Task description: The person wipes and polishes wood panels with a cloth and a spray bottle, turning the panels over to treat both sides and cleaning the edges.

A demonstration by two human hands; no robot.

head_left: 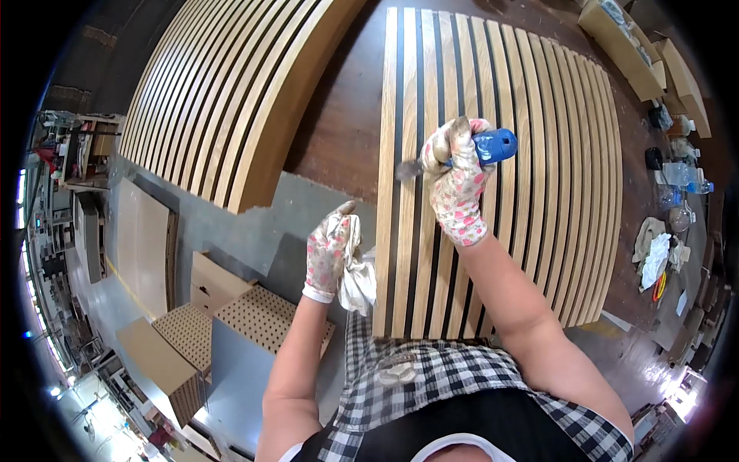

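Note:
My right hand, in a floral work glove, is closed round the blue handle of what looks like a putty knife. Its blurred grey blade points left, over the left slats of a wooden slat panel. Whether the blade touches the wood I cannot tell. Pale wooden strips with dark grooves between them make up this panel. Left of its near corner, my gloved left hand grips a crumpled white rag that hangs down beside the panel's edge.
A stack of similar slat panels lies at the far left of the brown table. Cardboard boxes and pegboard-like sheets stand on the floor at the near left. Plastic bottles, rags and an open carton line the right side.

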